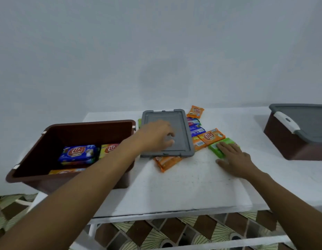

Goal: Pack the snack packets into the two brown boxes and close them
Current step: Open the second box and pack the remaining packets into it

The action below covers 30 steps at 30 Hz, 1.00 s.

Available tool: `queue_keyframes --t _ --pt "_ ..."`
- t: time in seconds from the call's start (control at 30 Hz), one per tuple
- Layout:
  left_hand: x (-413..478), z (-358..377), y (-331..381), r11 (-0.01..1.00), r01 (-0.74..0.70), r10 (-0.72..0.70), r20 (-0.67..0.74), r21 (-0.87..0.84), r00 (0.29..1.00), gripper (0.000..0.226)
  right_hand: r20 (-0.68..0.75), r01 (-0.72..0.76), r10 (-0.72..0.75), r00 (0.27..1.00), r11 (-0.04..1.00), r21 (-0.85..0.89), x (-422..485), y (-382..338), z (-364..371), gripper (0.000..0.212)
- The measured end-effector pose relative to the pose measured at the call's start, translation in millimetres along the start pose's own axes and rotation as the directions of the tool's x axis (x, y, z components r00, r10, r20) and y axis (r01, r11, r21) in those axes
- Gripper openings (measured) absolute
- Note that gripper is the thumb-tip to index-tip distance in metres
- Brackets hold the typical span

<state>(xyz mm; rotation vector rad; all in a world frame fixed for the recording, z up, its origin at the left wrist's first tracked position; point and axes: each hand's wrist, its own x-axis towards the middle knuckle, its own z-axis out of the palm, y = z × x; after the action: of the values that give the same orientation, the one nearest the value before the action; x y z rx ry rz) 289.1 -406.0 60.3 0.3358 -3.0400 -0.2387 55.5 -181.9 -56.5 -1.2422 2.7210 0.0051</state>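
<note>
Pale wall (156, 51) fills the upper half of the frame, and below it a white table (192, 179) stands over patterned floor tiles (174, 231).

At the left of the frame sits an open brown box (88, 131). Inside it lie a blue snack packet (78, 152), a yellow packet (107, 149) just to its right and an orange-yellow packet (66, 171) at the near edge.

A loose grey lid (181, 134) lies in the middle of the table, just right of the open box, resting on top of some loose packets. The left hand (154, 136) reaches over this lid with its fingers loosely bent and their tips on the lid's surface, not wrapped round anything; the hand is a little blurred.

Along the lid's right edge lie blue packets (196, 129) and an orange packet (213, 136). Another orange packet (195, 111) sits at the far corner, and a third (167, 162) pokes out from under the lid's near edge. The right hand (236, 157) lies flat, fingers straight, pressing on a green packet (227, 142) right of centre.

At the right edge stands the second brown box (282, 141), well apart from the loose packets, with its own grey lid (309, 123) on and a white latch (286, 121) at its near-left end.
</note>
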Motion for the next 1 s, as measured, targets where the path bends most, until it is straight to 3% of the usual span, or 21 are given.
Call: queue_keyframes --t 0.17,0.27,0.43,0.57,0.7,0.83,1.0 --pt "59 51 60 0.999 0.020 -0.017 0.105 -0.029 0.994 0.031 -0.179 0.144 -0.144 0.973 0.989 -0.010 -1 40 1 0.074" --pt "91 91 82 0.999 0.018 -0.023 0.155 0.034 0.988 0.046 -0.243 0.122 -0.076 0.967 0.976 0.180 -10 64 15 0.085" --pt "136 131 98 0.994 0.085 -0.089 0.071 0.066 0.993 0.065 -0.268 0.086 0.019 0.963 0.924 0.372 -10 74 24 0.109" --pt "171 147 101 0.987 0.158 -0.160 0.055 0.030 0.986 0.067 -0.373 0.178 0.054 0.926 0.809 0.560 -10 83 26 0.085" --pt "190 150 104 0.974 0.225 -0.224 0.017 -0.026 0.974 0.064 -0.472 0.231 0.284 0.835 0.597 0.768 -12 87 17 0.054" --pt "201 141 105 0.960 0.261 -0.259 0.033 -0.100 0.965 0.073 -0.293 0.063 0.572 0.766 0.386 0.920 -7 91 14 0.027" --pt "197 126 112 0.963 0.189 -0.188 0.023 -0.191 0.982 0.084 -0.235 0.044 0.545 0.805 0.340 0.939 -2 94 17 0.023"
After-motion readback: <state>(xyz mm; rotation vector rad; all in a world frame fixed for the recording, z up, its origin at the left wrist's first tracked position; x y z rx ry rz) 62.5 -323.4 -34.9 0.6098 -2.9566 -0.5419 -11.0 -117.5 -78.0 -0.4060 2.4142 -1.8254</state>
